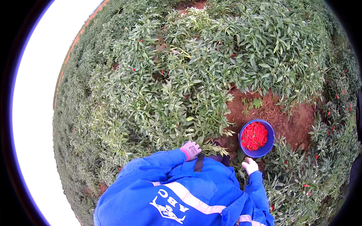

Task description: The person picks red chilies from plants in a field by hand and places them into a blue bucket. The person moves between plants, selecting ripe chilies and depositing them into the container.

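A blue plastic bucket [270,132], partly filled with red chili peppers [254,136], stands on the soil right of the middle. My left hand [191,149], in a light glove with a pink cuff, lies at the edge of the green pepper plants [169,124]; its fingertips are partly lost among the leaves, and whether it holds anything does not show. Just below the bucket's near rim is my right hand [250,166], pale, with its fingers curled; I cannot tell whether it grips something. Leafy stems [216,149] lie between the two hands, in front of my body.
Dense pepper plants spread ahead and to the left, with a few red chilies among them. Reddish bare soil [297,121] lies beyond the bucket. Another row of plants [333,141] bearing red chilies runs along the right side.
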{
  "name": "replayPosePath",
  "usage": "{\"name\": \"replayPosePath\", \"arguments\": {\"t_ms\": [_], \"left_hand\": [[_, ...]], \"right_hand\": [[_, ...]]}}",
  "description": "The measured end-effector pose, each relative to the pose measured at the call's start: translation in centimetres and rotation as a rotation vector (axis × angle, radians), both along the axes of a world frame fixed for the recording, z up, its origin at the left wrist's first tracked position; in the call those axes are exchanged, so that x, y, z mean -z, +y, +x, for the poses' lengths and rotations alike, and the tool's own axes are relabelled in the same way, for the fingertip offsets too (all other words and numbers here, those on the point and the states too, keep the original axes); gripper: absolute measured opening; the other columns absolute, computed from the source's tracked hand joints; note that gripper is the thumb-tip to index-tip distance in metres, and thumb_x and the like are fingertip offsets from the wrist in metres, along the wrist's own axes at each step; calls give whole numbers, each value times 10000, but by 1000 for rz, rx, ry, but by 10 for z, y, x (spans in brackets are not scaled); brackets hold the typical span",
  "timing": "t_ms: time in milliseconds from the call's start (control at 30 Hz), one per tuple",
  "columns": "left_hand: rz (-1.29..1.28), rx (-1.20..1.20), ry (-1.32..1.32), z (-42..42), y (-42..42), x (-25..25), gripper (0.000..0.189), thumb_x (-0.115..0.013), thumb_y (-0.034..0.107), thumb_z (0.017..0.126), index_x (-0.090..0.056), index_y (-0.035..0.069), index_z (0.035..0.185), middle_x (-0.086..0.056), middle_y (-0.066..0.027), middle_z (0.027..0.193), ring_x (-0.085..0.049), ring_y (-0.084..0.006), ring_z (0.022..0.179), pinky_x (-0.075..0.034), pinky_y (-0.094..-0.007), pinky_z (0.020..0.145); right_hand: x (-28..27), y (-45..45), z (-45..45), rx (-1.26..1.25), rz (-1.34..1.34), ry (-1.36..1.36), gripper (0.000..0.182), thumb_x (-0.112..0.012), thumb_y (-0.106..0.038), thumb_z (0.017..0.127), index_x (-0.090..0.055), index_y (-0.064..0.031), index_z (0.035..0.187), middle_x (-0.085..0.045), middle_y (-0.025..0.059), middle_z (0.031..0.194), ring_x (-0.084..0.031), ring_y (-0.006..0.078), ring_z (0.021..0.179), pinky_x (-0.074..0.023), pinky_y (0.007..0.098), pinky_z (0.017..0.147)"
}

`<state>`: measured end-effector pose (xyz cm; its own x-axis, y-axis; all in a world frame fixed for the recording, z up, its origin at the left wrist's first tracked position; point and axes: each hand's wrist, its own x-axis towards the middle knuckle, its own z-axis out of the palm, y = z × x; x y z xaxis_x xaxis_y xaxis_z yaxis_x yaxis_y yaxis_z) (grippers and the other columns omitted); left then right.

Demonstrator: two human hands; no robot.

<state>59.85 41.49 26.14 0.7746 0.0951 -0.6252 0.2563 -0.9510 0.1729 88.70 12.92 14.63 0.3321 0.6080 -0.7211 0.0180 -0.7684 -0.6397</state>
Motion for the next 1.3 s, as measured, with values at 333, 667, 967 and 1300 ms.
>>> {"name": "replayPosePath", "arguments": {"t_ms": [333,667,967,1300], "left_hand": [[54,-278,303,-71,-3,-25,333,-580,386,859,-607,168,1109,-631,-74,1029,-606,-270,995,-462,-430,845],[-52,-518,433,-166,-8,-9,359,-568,375,857,-621,145,1128,-654,-104,1042,-616,-310,1001,-482,-447,874],[-191,-667,492,-142,1,-24,453,-569,463,849,-606,122,1144,-643,-117,1093,-607,-302,1050,-468,-421,907],[-331,-1234,11,-107,17,-89,441,-584,414,851,-605,146,1200,-642,-143,1123,-618,-318,1026,-476,-409,890]], "right_hand": [[0,-76,-3,-399,-158,-136,434,-663,-352,803,-643,-45,1109,-663,219,1022,-620,387,991,-494,418,869],[11,-95,6,-159,-231,104,448,-673,-356,774,-645,-43,1095,-679,185,965,-654,323,951,-494,389,844],[49,-81,46,-465,-225,-59,396,-645,-253,809,-642,-17,1128,-690,169,988,-662,266,942,-505,354,849],[-29,35,68,-278,-204,81,400,-651,-207,803,-649,20,1132,-692,168,1022,-662,241,942,-508,327,859]]}}
